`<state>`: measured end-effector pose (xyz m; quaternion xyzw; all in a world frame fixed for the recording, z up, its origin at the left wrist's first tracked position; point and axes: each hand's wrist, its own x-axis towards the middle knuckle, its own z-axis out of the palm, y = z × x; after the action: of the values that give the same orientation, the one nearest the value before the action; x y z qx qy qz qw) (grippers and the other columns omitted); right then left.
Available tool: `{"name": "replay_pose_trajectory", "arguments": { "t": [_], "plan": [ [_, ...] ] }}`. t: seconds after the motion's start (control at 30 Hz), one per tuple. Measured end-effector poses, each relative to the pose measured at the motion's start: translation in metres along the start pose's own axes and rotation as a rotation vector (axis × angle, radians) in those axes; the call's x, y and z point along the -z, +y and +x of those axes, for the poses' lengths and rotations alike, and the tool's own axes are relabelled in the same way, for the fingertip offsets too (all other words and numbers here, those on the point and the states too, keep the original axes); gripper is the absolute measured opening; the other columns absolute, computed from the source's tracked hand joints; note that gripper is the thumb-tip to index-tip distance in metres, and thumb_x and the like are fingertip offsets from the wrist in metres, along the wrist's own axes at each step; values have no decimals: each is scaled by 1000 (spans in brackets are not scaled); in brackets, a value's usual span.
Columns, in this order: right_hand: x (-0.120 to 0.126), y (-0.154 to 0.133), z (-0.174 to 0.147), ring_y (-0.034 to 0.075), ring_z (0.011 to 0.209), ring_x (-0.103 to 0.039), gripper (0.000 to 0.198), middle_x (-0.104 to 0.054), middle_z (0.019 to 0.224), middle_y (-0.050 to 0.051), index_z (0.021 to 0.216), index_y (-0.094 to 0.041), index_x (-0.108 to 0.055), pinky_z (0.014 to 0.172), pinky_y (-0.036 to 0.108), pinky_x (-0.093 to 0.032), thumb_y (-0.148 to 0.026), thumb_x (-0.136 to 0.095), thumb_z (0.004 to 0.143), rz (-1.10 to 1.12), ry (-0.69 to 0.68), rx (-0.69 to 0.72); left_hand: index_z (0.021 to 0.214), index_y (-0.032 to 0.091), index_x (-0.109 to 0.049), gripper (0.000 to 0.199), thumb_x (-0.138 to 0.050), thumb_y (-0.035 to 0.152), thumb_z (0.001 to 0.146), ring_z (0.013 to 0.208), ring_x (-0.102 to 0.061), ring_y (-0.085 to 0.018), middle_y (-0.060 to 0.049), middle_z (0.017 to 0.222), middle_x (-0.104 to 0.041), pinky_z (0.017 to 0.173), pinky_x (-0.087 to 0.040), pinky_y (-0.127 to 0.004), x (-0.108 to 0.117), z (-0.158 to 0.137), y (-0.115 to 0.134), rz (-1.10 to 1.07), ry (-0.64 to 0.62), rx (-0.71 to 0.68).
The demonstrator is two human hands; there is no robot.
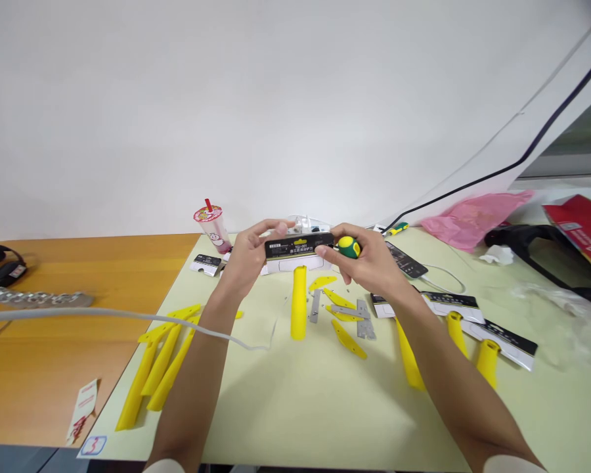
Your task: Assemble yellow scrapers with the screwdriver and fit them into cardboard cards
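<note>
My left hand (pixel 249 253) grips the left end of a black-and-white printed packaging card (pixel 295 247) marked TGJ-001. My right hand (pixel 367 256) pinches the card's right end and also holds a screwdriver with a green-and-yellow handle (pixel 349 247). Below the card lies a yellow scraper handle (pixel 299 305). To its right are several yellow plastic pieces (pixel 349 339), flat grey metal plates (pixel 366 322) and small screws. Near my left forearm lie several yellow scrapers with heads attached (pixel 142 374). By my right forearm are yellow handles (pixel 487 361) and more cards (pixel 505 341).
A drink cup (pixel 213 226) with a red straw stands at the back left. A phone (pixel 406 261) with a white cable lies behind my right hand. At the right are a pink plastic bag (pixel 473 220) and a red box (pixel 581 230). A grey cable (pixel 142 316) crosses at left.
</note>
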<state>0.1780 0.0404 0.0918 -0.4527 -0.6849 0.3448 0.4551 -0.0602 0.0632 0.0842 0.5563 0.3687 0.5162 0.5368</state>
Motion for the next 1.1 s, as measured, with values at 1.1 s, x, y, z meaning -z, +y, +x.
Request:
{"name": "replay_pose_trajectory", "arguments": {
  "t": [1.1],
  "plan": [
    [-37,17,5,9,53,-42,41,-71,94,2,102,-23,-77,40,23,-33,-62,-79,91,162,-195,-137,100,16,-75,45,-97,50,79,106,-84,-34,-12,105,-86,97,-70,-47,0,9,-12,-77,72,-38]
  ]
}}
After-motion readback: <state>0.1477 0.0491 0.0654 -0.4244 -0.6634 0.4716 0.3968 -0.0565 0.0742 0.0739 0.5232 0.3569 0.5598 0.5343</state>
